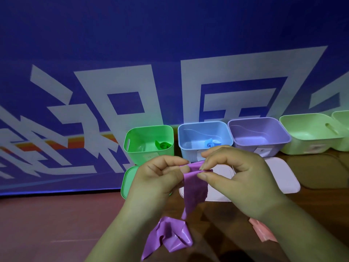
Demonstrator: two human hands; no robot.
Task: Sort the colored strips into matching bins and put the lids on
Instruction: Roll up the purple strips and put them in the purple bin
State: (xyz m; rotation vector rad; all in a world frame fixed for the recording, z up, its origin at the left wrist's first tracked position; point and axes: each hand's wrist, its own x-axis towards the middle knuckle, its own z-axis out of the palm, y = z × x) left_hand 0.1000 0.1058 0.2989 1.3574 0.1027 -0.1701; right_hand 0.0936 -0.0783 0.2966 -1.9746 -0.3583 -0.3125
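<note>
Both hands hold a long purple strip [194,188] above the table; my left hand [156,178] and my right hand [236,176] pinch its top end, and its crumpled tail hangs down to the table. Behind stand a green bin [132,148] with a rolled green strip [164,145] inside, a blue bin [187,148] with a rolled blue strip [211,145], and a purple bin [268,146] with nothing visible in it. A pink strip [262,232] lies at my right wrist.
A pale green bin [302,146] and another at the right edge stand beyond the purple one. A green lid [126,182] and two pale lids [222,174] [283,176] lie in front of the bins. A blue banner backs the brown table.
</note>
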